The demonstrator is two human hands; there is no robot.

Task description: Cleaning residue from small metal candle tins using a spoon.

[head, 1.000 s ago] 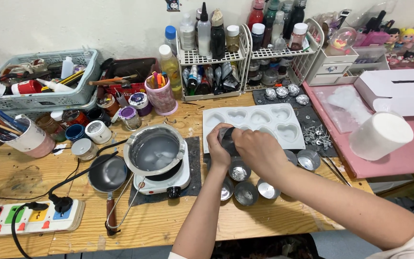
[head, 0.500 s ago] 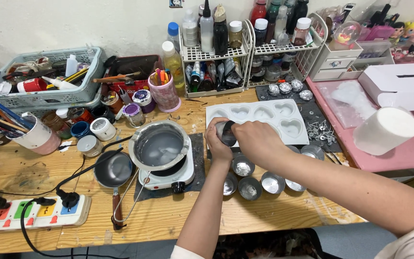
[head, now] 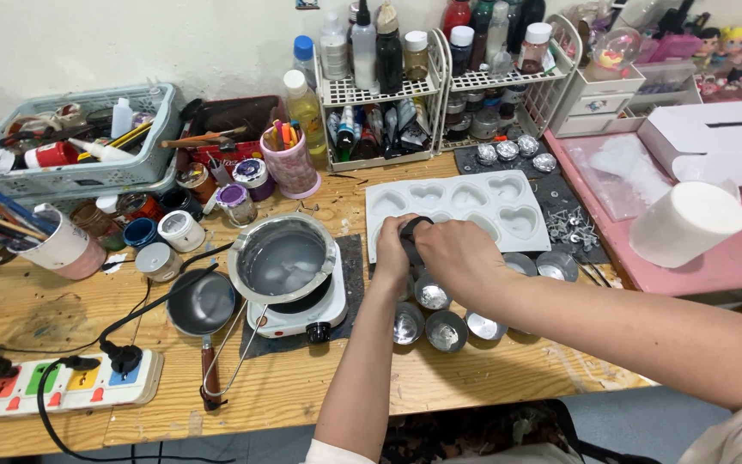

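hands [head: 440,253] unmoved on dark object, melting pot [head: 282,258] holding clear liquid

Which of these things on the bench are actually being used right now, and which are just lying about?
In use: left hand and right hand on a small dark object; silver cups; heart mould.

Lying about: pink pen cup; power strip; white roll.
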